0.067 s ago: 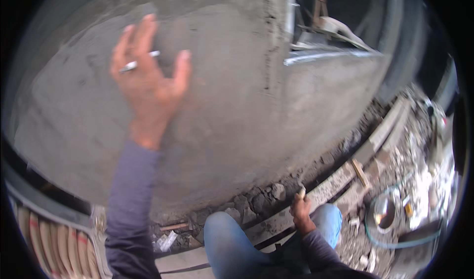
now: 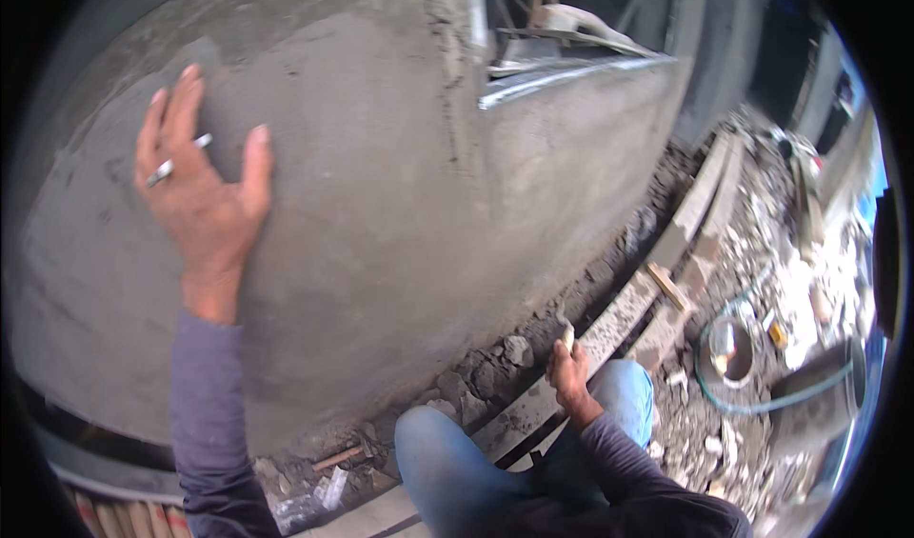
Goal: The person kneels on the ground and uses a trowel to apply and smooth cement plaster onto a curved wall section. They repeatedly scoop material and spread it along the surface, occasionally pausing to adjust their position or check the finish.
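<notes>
My left hand [image 2: 205,200] is stretched out in front of the grey plastered wall [image 2: 362,195], fingers long and thumb spread. Whether the palm touches the plaster cannot be told. A silvery ring-like band sits at one finger, and a short white piece shows beside another; what that piece is stays unclear. Low down by my right knee, my right hand [image 2: 569,378] is closed round the pale handle of a trowel [image 2: 568,336]. Its thin bent metal neck points up toward the wall's foot, and the blade cannot be made out.
Stone-like rubble [image 2: 486,371] lines the wall's base. Long planks [image 2: 619,309] run alongside, with a short wooden piece [image 2: 669,288] across them. At right are a round bucket [image 2: 731,352], a hose [image 2: 728,407] and a dark tub [image 2: 809,409]. A window opening [image 2: 571,38] is above.
The view has swung to the right, so the wall and window sit further left. My left hand has come lower against the wall. My right hand keeps hold of the trowel.
</notes>
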{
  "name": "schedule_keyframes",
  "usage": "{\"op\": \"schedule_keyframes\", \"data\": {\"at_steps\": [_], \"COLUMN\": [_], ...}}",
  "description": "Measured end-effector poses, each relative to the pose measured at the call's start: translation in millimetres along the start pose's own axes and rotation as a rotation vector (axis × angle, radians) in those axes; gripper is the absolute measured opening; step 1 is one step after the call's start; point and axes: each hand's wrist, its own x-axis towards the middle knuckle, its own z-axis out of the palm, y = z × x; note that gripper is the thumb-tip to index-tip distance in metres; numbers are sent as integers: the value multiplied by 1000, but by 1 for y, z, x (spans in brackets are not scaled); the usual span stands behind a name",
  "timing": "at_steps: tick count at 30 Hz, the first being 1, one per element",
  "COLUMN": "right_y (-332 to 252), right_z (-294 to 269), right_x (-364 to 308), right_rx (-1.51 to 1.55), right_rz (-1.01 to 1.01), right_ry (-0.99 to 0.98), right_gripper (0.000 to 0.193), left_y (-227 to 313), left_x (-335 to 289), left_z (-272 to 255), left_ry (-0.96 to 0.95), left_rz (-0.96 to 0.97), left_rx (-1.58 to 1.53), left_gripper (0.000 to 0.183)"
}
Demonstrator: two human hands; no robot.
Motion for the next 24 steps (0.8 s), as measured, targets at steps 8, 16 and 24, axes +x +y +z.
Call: {"op": "schedule_keyframes", "data": {"at_steps": [8,16,24], "right_y": [-106,-23,119], "right_z": [39,69,-16], "right_x": [-14,39,73], "right_rx": [-80,63,-340], "right_rz": [-116,48,171], "right_ry": [270,285,425], "right_gripper": [27,44,71], "left_y": [-7,-10,64], "left_x": [-12,-9,-1], "left_z": [11,28,16], "left_ry": [9,12,-35], "left_rz": [144,259,217], "left_rx": [15,-101,-193], "left_gripper": [63,32,32]}}
